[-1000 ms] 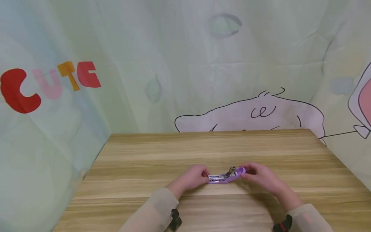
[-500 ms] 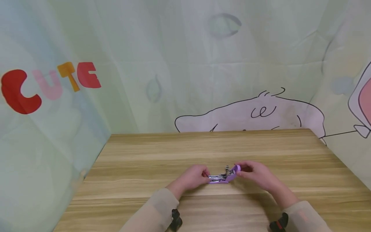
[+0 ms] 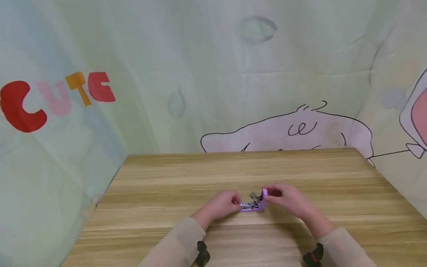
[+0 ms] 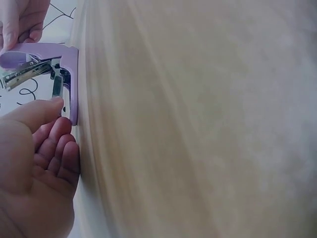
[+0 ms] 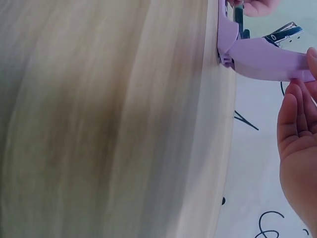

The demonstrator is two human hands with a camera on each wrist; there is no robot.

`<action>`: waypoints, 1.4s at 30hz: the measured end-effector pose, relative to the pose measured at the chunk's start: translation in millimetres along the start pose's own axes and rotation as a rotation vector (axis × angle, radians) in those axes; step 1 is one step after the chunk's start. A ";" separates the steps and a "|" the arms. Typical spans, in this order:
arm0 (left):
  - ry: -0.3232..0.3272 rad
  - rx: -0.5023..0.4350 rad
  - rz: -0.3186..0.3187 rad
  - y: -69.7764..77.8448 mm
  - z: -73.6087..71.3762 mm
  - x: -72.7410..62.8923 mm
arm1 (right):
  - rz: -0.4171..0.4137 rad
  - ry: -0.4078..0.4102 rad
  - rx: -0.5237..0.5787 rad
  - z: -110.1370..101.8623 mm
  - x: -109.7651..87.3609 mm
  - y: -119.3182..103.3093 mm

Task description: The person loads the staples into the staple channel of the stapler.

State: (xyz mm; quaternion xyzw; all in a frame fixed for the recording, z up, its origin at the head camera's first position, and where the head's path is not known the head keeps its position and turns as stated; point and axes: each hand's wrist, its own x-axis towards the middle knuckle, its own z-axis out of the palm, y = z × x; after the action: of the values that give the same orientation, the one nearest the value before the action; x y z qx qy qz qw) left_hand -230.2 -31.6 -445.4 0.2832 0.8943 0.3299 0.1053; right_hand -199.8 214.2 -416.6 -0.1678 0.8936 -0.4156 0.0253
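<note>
A purple stapler [image 3: 251,209] lies on the wooden table with its top cover swung up at roughly a right angle to its base. Metal parts show inside, and a metal piece [image 4: 29,72] juts out from under the raised cover. At the base's left end my left hand [image 3: 222,204] pinches it between thumb and fingers. The raised tip of the cover [image 5: 270,59] is held between the thumb and fingers of my right hand [image 3: 288,200]. In the left wrist view the end of the base is partly hidden by my left fingers.
The wooden table [image 3: 186,174] extends around the stapler on every side. Behind it hangs a pale printed cloth [image 3: 200,74] with cartoon lines and coloured letters. Dark straps [image 3: 201,254] are on both wrists.
My right hand has moved left and slightly up, swinging the stapler's cover from a low slant to nearly upright. My left hand has kept its place on the base.
</note>
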 end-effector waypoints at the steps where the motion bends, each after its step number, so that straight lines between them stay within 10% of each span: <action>1: 0.001 -0.003 0.001 -0.1 0.1 0.0 | -0.013 -0.002 -0.006 0.9 0.7 -0.9; 42: 0.040 -0.079 0.022 -3.9 1.4 -3.5 | -0.195 -0.098 -0.222 33.4 26.7 -20.9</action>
State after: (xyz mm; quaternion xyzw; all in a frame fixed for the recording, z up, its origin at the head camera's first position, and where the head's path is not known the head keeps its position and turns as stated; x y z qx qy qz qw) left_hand -228.5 -35.3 -449.0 0.2819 0.8794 0.3717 0.0949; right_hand -212.9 168.7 -420.2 -0.2755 0.9112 -0.3060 0.0099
